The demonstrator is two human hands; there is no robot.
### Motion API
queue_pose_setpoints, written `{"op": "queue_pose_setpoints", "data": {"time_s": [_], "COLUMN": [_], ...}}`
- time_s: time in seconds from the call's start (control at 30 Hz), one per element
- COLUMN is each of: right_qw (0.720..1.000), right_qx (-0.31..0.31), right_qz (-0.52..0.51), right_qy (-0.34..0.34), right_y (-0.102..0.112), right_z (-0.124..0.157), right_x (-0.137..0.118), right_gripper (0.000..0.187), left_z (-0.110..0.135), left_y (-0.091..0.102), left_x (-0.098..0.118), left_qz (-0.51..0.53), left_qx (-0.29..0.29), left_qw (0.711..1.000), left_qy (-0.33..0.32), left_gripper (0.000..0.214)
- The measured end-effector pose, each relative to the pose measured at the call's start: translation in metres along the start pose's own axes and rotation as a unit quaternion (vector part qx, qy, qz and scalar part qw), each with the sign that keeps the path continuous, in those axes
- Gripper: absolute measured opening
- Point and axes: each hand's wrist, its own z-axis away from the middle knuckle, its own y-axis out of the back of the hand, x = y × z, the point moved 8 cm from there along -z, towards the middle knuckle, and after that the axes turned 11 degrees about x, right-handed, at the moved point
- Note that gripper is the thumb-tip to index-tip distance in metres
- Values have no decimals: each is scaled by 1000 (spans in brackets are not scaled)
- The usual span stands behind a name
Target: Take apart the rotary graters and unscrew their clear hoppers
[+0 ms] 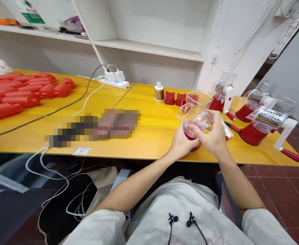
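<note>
My left hand [181,143] grips a red plastic grater base [190,136] from below, near the table's front edge. My right hand [213,131] closes over a transparent plastic piece [199,121] that sits on top of that base. Just behind my hands stands a transparent square hopper [197,103], and its lower part overlaps the piece I hold. A white-handled part with a red tip [227,131] lies beyond my right hand, partly hidden by it.
Assembled red rotary graters [252,133] stand at the right. Small red parts [170,98] and a metal grater drum [159,92] sit behind my hands. A heap of red parts [19,95] lies at far left. A power strip [112,81] and cables cross the yellow table [149,146], and a pixelated patch [93,127] hides part of it.
</note>
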Motion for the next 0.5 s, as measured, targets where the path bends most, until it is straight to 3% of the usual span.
{"op": "queue_pose_setpoints", "data": {"time_s": [0.13, 0.3, 0.43, 0.5], "right_qw": [996, 966, 962, 965], "right_qx": [-54, -137, -162, -139], "right_qz": [-76, -216, -214, -207], "right_qy": [-18, -44, -59, -78], "right_y": [-8, -21, -24, -19], "right_z": [-8, -20, -24, -27], "right_x": [20, 38, 40, 41], "right_gripper": [85, 101, 122, 133], "left_z": [-3, -8, -11, -12], "left_y": [1, 2, 0, 0], "left_x": [-5, -3, -3, -6], "left_qz": [9, 13, 36, 39], "left_qx": [-4, -38, -66, -79], "left_qw": [1000, 999, 997, 996], "left_qy": [-2, -9, -17, -10], "left_gripper": [81, 82, 86, 88]}}
